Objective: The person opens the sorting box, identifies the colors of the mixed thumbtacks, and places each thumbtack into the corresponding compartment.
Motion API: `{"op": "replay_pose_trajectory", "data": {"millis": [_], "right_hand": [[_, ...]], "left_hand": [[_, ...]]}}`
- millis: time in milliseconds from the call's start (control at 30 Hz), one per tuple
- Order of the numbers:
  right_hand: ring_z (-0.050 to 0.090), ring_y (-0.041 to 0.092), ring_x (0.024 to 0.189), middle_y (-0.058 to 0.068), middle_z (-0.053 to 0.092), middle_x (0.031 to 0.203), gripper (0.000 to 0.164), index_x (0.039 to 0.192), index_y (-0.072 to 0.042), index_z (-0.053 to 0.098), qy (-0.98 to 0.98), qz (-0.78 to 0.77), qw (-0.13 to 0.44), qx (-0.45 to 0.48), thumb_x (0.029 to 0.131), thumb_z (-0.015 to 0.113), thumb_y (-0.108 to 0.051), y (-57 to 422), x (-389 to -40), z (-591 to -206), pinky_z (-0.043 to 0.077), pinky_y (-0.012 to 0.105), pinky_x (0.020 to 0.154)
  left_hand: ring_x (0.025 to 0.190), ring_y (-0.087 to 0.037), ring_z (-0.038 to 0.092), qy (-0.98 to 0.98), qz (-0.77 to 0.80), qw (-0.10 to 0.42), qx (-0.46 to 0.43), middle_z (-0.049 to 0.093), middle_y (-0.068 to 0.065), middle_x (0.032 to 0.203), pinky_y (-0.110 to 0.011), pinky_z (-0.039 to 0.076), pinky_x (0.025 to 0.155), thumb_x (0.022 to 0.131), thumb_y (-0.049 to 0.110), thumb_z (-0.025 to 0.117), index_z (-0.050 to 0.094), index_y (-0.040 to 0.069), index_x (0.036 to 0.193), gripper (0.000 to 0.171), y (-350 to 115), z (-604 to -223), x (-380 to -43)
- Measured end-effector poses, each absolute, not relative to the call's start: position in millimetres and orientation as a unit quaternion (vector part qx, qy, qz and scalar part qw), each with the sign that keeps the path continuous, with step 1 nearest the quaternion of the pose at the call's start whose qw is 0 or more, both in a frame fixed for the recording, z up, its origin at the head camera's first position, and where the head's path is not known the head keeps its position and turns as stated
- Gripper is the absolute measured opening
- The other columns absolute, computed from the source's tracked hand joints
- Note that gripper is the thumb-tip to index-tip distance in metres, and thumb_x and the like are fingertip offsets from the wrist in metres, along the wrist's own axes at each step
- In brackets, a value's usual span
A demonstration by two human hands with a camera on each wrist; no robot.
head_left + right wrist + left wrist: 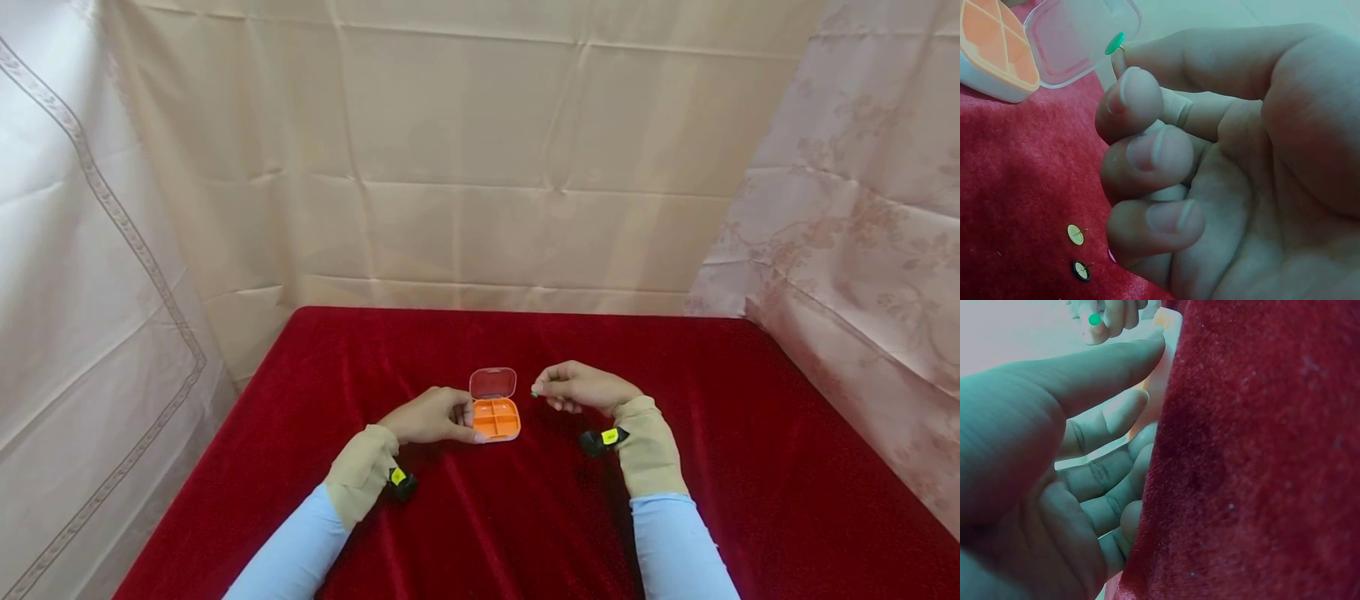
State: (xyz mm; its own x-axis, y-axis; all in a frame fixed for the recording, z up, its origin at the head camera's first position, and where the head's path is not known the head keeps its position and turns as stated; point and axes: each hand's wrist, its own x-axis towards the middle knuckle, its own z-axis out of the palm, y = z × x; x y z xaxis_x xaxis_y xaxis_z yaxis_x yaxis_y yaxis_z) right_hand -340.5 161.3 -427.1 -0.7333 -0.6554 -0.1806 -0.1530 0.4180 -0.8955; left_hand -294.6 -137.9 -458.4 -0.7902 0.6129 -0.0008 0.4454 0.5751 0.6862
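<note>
An orange and white pill box (496, 420) with four-way dividers lies on the red cloth, its clear lid (492, 382) swung back. At its left side my left hand (429, 416) grips it, thumb on the front corner and fingers along the side. To the right of the box, my right hand (583, 388) pinches a green thumbtack (1115, 44) between thumb and index finger. The tack's pin points back toward the fingertips. Below this hand in the right wrist view lie a yellow thumbtack (1075, 234) and a black-rimmed one (1081, 270).
Red velvet cloth (420, 350) covers the table. A bit of something pink (1112, 255) peeks out beside the right hand's fingers. Beige curtain (465, 167) hangs behind the table, with pale fabric (862, 250) on the right and more at left.
</note>
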Motion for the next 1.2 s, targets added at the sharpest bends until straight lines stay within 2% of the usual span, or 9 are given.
{"op": "replay_pose_trajectory", "data": {"millis": [1200], "right_hand": [[0.043,0.012,0.058,0.004,0.051,0.070,0.035,0.105,0.012,0.058,0.804,-0.453,0.280,-0.265,0.098,0.058,-0.022,137.9,-334.1,-425.7,0.035,0.024,0.050]], "left_hand": [[0.074,-0.011,0.058,0.881,0.352,0.109,0.299,0.062,0.005,0.078,-0.025,0.048,0.066,0.080,0.036,0.080,0.063,0.016,0.086,0.027,-140.6,-458.3,-298.3]]}}
